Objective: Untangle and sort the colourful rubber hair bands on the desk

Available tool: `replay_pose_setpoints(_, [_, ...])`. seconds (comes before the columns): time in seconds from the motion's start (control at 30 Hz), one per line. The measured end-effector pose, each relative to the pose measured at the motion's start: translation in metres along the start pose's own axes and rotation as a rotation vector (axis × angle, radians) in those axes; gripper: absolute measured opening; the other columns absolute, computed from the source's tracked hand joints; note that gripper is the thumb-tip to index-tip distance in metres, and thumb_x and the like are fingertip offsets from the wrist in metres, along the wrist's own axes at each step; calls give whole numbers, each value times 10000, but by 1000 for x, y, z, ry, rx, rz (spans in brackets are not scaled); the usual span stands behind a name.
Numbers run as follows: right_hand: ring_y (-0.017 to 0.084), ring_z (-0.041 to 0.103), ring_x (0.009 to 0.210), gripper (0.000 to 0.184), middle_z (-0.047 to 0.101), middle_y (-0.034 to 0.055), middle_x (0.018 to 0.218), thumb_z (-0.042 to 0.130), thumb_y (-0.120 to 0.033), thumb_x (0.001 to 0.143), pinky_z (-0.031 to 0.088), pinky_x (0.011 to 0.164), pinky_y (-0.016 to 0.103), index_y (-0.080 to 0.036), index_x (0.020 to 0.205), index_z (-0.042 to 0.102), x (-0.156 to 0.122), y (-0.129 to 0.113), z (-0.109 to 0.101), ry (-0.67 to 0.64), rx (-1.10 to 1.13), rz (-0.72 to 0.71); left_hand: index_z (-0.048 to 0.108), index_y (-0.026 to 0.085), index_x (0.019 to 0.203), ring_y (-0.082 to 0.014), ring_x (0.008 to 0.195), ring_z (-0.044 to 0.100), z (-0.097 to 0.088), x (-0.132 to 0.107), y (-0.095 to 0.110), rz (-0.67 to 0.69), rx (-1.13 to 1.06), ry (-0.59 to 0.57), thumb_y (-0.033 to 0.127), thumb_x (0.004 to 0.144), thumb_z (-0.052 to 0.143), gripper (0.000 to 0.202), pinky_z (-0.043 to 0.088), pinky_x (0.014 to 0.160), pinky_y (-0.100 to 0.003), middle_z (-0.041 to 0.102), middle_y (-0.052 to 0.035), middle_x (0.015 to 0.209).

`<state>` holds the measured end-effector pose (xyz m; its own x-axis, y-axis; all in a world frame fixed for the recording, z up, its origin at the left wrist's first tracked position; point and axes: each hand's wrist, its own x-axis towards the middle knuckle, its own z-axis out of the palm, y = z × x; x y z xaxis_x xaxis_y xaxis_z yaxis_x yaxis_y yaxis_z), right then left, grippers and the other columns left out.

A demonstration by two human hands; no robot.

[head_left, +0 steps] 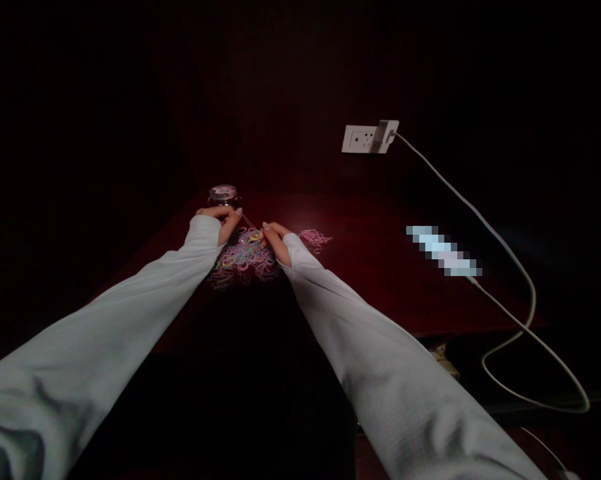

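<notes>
My left hand and my right hand pinch a thin elastic band that is stretched between their fingertips. Below it lies a loose heap of small coloured elastic bands, in pink, purple, blue and yellow. A smaller pile of pink elastic bands sits just right of my right hand. Behind my left hand stands a round clear container with something pinkish showing in its top. The dim light hides the finer detail of the stretched band.
A dark red tabletop holds everything. At its right lies a blurred-out phone-like device with a white cable looping past the table edge. The cable runs up to a charger in a wall socket.
</notes>
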<state>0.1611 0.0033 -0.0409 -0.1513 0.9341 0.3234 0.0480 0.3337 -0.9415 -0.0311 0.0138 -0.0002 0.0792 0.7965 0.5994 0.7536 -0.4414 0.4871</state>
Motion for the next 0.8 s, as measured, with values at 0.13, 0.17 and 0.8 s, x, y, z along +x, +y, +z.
replay_pose_setpoints(0.13, [133, 444, 600, 426, 518, -55, 619, 644, -611, 976, 369, 589, 283, -255, 745, 609, -1, 1, 0, -1, -8, 37, 607, 231, 664, -171, 628, 528, 4, 0, 5, 56, 155, 2, 471, 899, 659, 340, 414, 776, -340, 543, 24, 598])
replay_pose_setpoints(0.17, [126, 432, 599, 365, 516, -65, 628, 675, -542, 968, 353, 592, 278, -252, 758, 608, -1, -1, 0, -8, -5, 41, 601, 233, 669, -177, 644, 538, 5, 0, 7, 90, 172, -14, 460, 889, 673, 324, 415, 802, -347, 551, 23, 607])
replay_pose_setpoints(0.8, [110, 359, 605, 402, 507, -66, 684, 782, -586, 845, 275, 583, 270, -239, 770, 593, -2, -3, -13, 49, -25, 18, 702, 230, 870, -150, 642, 560, 6, -16, 34, 257, -36, -229, 394, 989, 577, 238, 451, 823, -306, 620, 44, 686])
